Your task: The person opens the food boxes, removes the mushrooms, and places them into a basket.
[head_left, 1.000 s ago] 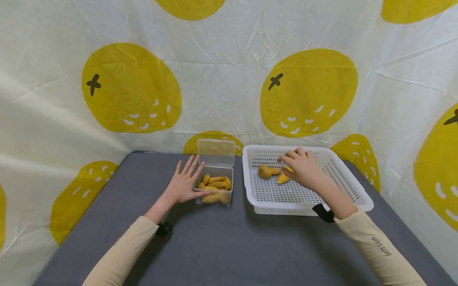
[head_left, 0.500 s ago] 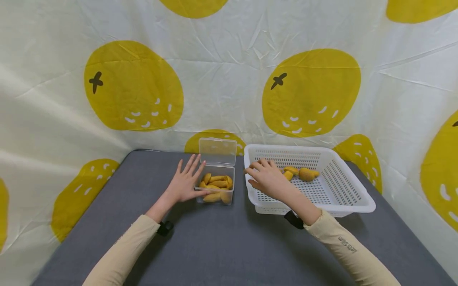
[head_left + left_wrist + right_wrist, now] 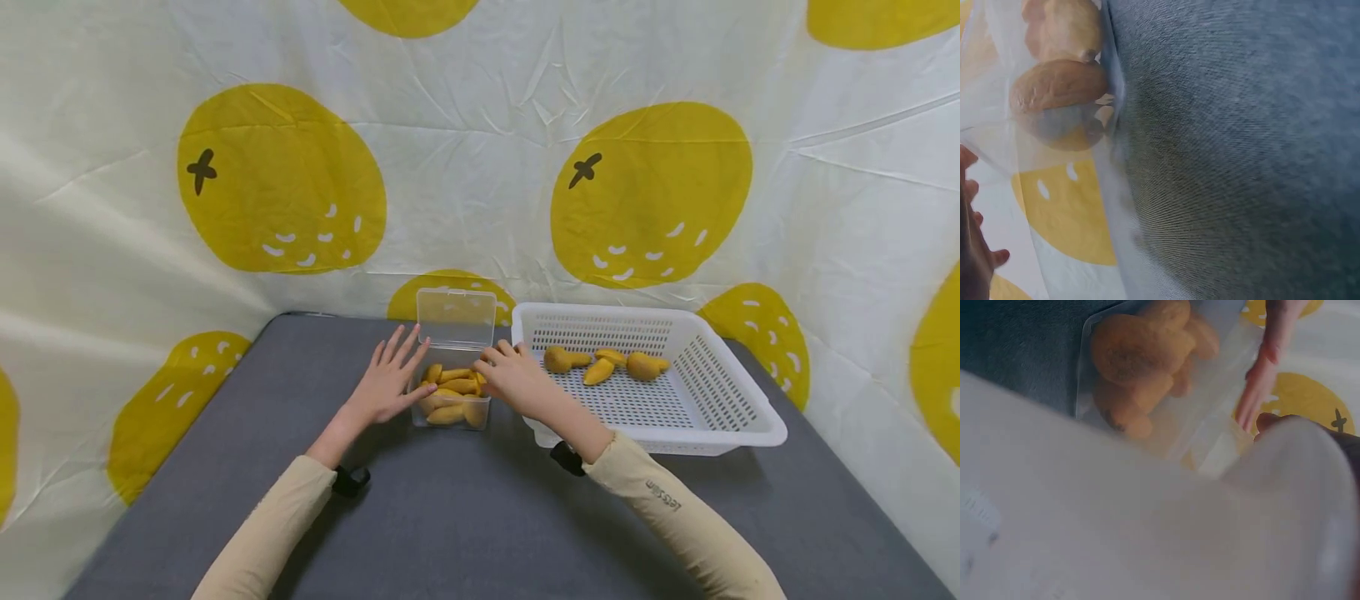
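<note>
A small clear plastic box [image 3: 450, 422] with its lid [image 3: 456, 317] raised holds several yellow-brown mushrooms [image 3: 454, 387]. My left hand [image 3: 381, 388] lies spread at the box's left side, its thumb over the near left rim. In the left wrist view, part of that hand [image 3: 975, 240] shows beside the box wall. My right hand [image 3: 517, 379] is over the box's right side, fingers curled down. A bit of yellow mushroom [image 3: 480, 380] shows by its fingertips, apparently pinched; most of it is hidden. In the right wrist view, the white basket's rim [image 3: 1310, 444] blocks much of this hand.
Right of the box stands a white perforated basket [image 3: 750, 417] with several mushrooms [image 3: 598, 372] on its floor, under my right forearm's far side. A dark grey cloth [image 3: 465, 517] covers the table. Behind hangs a white curtain [image 3: 465, 167] with yellow fruit prints.
My right hand has moved left from inside the basket, across its left rim, to the box. Mushrooms at the basket's right have come into sight. My left hand has hardly moved.
</note>
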A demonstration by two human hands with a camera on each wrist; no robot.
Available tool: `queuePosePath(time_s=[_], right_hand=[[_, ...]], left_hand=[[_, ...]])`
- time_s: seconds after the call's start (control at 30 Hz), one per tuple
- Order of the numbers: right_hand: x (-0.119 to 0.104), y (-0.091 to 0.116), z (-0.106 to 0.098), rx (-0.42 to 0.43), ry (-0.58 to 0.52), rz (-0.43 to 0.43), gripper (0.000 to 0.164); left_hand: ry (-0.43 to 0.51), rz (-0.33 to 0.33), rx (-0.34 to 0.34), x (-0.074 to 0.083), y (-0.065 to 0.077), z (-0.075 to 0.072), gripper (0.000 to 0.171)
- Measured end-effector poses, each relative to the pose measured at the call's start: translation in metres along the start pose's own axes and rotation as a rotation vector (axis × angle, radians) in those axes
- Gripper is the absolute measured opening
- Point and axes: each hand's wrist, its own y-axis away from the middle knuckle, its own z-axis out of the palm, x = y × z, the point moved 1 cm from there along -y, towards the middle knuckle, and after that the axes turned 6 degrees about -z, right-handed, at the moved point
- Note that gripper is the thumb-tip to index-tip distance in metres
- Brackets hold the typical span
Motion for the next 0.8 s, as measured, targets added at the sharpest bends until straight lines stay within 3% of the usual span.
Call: queuePosePath(time_s=[0.17,0.4,0.57,0.8], right_hand=[[-0.003,-0.013,0.011,-0.039,-0.012,0.036,0.022],[-0.005,-0.03,0.027,-0.109,0.007,0.063,0.021],[-0.01,-0.042,0.032,-0.164,0.006,0.061,0.025],[-0.02,-0.056,0.038,-0.23,0.043,0.038,0.032]], left_hand=[[0.015,0.033,0.152,-0.002,-0.009,-0.004,0.071],[-0.2,0.047,0.339,0.0,-0.034,-0.019,0.071],[-0.267,0.026,0.371,0.002,-0.05,-0.025,0.072],[-0.219,0.024,0.384,0.001,-0.059,-0.009,0.075]])
